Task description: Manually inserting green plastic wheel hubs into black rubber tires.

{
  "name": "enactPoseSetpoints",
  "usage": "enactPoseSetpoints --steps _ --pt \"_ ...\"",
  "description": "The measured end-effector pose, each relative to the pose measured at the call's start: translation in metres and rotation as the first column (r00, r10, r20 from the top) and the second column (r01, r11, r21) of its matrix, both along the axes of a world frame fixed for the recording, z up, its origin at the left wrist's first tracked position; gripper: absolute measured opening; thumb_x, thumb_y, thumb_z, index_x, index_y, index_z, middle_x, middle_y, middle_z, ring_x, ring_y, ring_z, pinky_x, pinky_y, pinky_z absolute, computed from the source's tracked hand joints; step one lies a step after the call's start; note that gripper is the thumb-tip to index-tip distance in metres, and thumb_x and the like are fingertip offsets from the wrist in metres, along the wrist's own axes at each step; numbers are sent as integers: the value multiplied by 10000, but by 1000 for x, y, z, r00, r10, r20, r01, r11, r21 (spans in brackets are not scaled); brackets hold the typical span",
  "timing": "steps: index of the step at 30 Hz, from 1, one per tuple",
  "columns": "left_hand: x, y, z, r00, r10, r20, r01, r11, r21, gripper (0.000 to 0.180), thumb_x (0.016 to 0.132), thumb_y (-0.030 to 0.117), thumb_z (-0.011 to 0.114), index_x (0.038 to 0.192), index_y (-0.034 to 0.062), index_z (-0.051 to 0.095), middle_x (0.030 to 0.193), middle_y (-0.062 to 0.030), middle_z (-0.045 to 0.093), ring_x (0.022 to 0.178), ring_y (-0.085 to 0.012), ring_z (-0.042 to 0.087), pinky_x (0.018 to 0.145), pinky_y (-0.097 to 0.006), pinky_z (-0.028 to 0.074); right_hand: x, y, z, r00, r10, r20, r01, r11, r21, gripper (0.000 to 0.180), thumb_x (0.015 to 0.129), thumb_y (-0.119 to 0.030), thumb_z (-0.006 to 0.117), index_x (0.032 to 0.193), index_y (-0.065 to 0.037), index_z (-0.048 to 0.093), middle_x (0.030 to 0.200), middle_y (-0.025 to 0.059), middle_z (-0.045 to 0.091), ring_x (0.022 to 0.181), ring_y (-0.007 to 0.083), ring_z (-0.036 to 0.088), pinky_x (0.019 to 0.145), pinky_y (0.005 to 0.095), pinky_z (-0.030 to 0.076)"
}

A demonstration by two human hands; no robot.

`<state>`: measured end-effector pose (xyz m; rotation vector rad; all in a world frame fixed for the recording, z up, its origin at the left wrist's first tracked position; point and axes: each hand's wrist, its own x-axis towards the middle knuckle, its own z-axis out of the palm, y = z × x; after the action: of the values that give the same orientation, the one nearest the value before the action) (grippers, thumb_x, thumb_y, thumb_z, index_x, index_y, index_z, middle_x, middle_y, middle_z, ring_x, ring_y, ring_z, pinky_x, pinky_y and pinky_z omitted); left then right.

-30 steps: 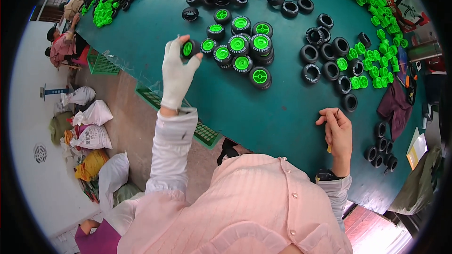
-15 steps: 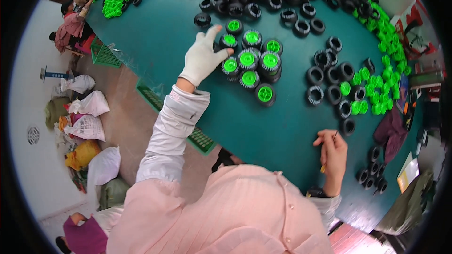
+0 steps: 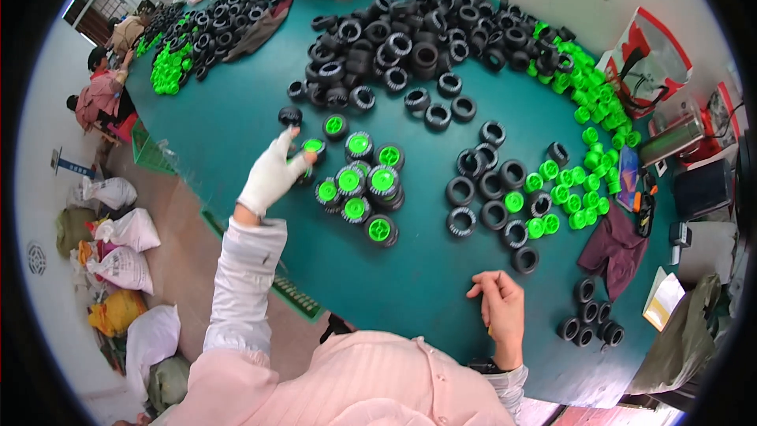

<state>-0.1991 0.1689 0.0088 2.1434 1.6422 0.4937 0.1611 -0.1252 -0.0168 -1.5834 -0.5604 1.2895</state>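
Note:
My left hand (image 3: 272,176), in a white glove with bare fingertips, reaches over the table with thumb and index finger spread. Its thumb touches or nearly touches a wheel (image 3: 314,146) with a green hub and black tyre. Just beyond the index fingertip lies a loose black tyre (image 3: 290,116). To the right, several finished wheels (image 3: 350,181) stand grouped, some stacked. My bare right hand (image 3: 503,308) is curled near the table's front edge. A bit of yellow handle shows beneath its fingers; most of that thin tool is hidden.
Loose tyres (image 3: 493,183) and green hubs (image 3: 564,193) lie to the right. A large tyre heap (image 3: 410,39) fills the back. A dark cloth (image 3: 615,244) and small tyres (image 3: 587,312) lie at the right. Sacks (image 3: 126,268) line the left wall; other people (image 3: 102,99) sit at far left.
The view has tilted up, showing more of the table's back. My left hand and the wheel at its thumb have shifted slightly left. My right hand stays curled near the edge.

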Motion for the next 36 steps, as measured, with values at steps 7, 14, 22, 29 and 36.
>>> enactPoseSetpoints --steps 7,14,22,29,36 --pt "-9 55 -4 942 252 -221 -200 952 230 568 940 390 721 1320 -13 593 1077 -202 735 1018 -343 719 902 -399 535 5 -4 0 1000 5 -11 -4 1000 21 187 1054 -119 571 1033 25 687 812 79 723 410 16 402 359 205 284" --pt "6 92 10 970 159 183 -169 985 39 324 924 243 734 1095 -31 706 911 -133 744 829 -184 705 753 -313 543 1 -6 2 1000 -2 18 2 999 -35 181 1038 -136 580 1010 -1 698 779 49 703 423 32 421 381 219 305" --pt "170 -108 61 806 -409 428 547 790 -276 229 935 126 717 1110 -14 669 976 -46 675 783 -101 618 712 -254 498 10 -2 7 999 -7 -43 4 998 -69 173 1004 -170 632 969 -15 702 778 8 694 514 53 499 462 238 379" --pt "208 -169 -14 748 -539 387 622 773 -125 272 915 67 743 1156 -24 658 967 -56 620 720 -116 586 687 -262 480 53 -16 12 537 -298 790 276 946 169 188 883 -100 750 1048 -61 668 872 93 662 713 257 643 663 363 497" --pt "196 -171 -12 740 -471 480 623 749 -225 318 917 37 723 1214 -24 630 1003 -63 597 712 -105 563 688 -260 466 113 28 -11 411 -157 898 65 988 143 426 853 -161 786 1243 -97 627 1043 58 672 848 258 664 753 394 521"
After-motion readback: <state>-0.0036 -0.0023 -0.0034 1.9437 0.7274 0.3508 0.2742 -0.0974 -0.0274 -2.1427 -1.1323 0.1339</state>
